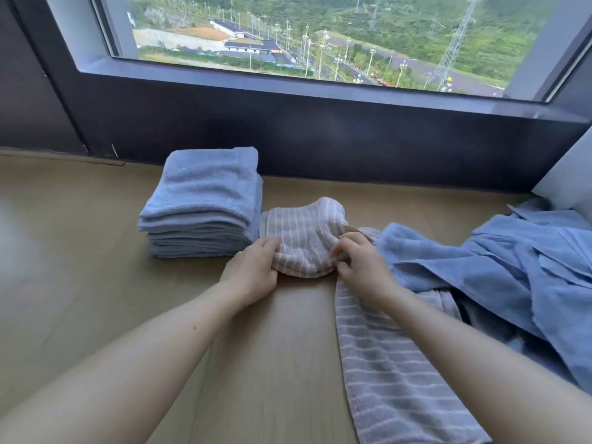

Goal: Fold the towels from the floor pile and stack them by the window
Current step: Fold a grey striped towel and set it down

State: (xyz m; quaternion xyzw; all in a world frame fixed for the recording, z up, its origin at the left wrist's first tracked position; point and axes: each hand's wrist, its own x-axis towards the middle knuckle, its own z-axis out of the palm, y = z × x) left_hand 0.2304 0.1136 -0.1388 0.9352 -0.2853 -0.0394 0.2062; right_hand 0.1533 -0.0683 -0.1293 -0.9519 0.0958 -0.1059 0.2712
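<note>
At frame centre, left hand (256, 267) and right hand (358, 264) both grip a bunched striped towel (301, 238) on the floor (96, 283) (folded blue stack (201, 203) just left, under the window (320, 36)).

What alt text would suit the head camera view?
The left hand and right hand grip a pink striped towel on a wooden floor. Folded blue towels are stacked to its left below a window; a grey striped towel and loose blue cloth lie right.

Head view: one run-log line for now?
step: folding pink striped towel | left hand: grips it | right hand: grips it | folded blue stack: by window | unfolded blue pile: right
</note>
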